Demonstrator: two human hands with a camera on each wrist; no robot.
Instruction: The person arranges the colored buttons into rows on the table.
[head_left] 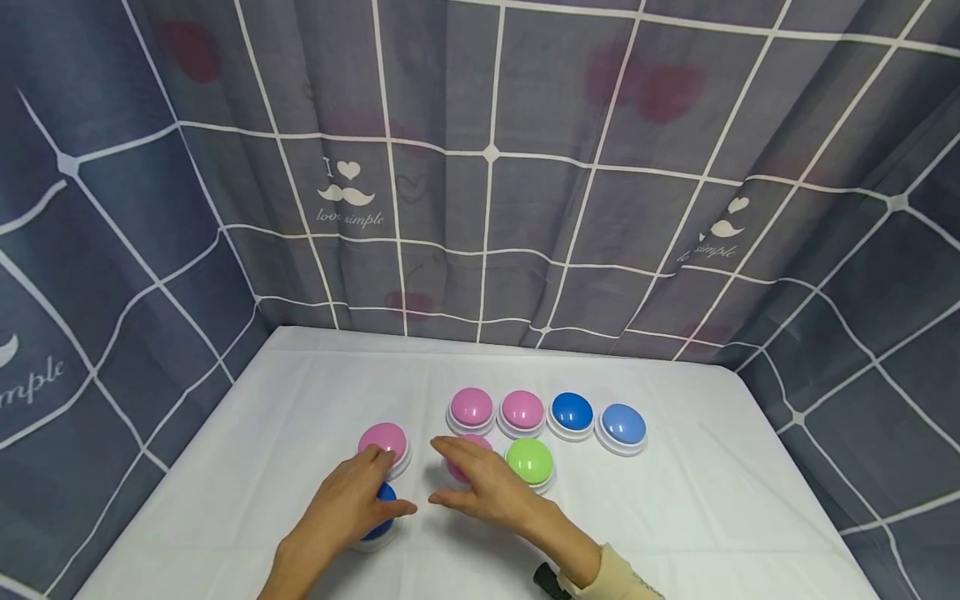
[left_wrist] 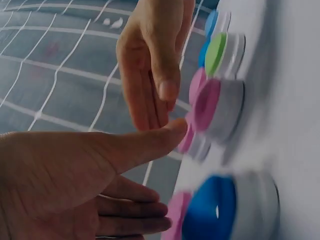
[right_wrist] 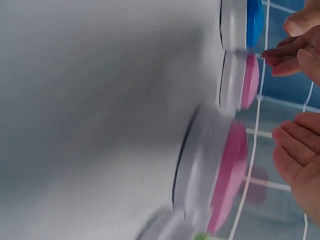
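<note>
My left hand (head_left: 347, 504) hovers over a dark blue push button (head_left: 384, 527) and partly hides it; its fingertips reach the near edge of a pink push button (head_left: 382, 442). In the head view, I cannot tell if they touch. My right hand (head_left: 491, 487) is above another pink button (head_left: 459, 468), covering part of it, beside a green button (head_left: 529, 461). Both hands have extended fingers, thumbs apart, and hold nothing. In the left wrist view, the left thumb points toward the right hand (left_wrist: 152, 60), over the blue button (left_wrist: 210, 210).
Behind stand two pink buttons (head_left: 472, 408), a dark blue button (head_left: 572, 412) and a light blue button (head_left: 622, 425) in a row. All the buttons have white bases and rest on a white-covered table (head_left: 697, 500). Grey checked curtains (head_left: 450, 192) enclose its back and sides.
</note>
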